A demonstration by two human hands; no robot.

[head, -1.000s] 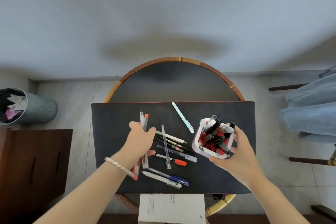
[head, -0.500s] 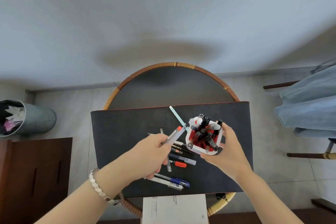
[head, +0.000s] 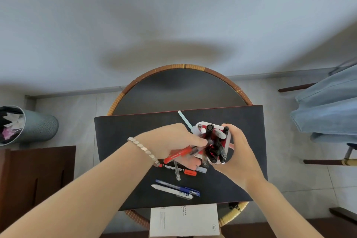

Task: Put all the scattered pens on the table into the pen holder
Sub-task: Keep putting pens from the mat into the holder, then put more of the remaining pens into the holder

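Observation:
My right hand (head: 238, 152) grips a white pen holder with a red inside (head: 228, 131), tilted toward the left and crowded with several dark pens. My left hand (head: 172, 141) is shut on a red pen (head: 178, 155) and a clear one, their tips at the holder's mouth. On the dark mat (head: 125, 141) lie a light blue pen (head: 184, 120) behind the holder, a marker with a red cap (head: 181, 169), a clear pen (head: 177, 172), a blue pen (head: 176, 187) and a white pen (head: 170, 191).
The mat covers a round table with a rattan rim (head: 173, 67). A white booklet (head: 185, 220) lies at the near edge. A grey waste bin (head: 29, 123) stands on the floor at left, with a brown cabinet (head: 29, 179) below it. Blue cloth hangs over a chair (head: 328, 108) at right.
My left hand picked pens off the mat and carried them right to the holder. My right hand lifted and tilted the holder toward them.

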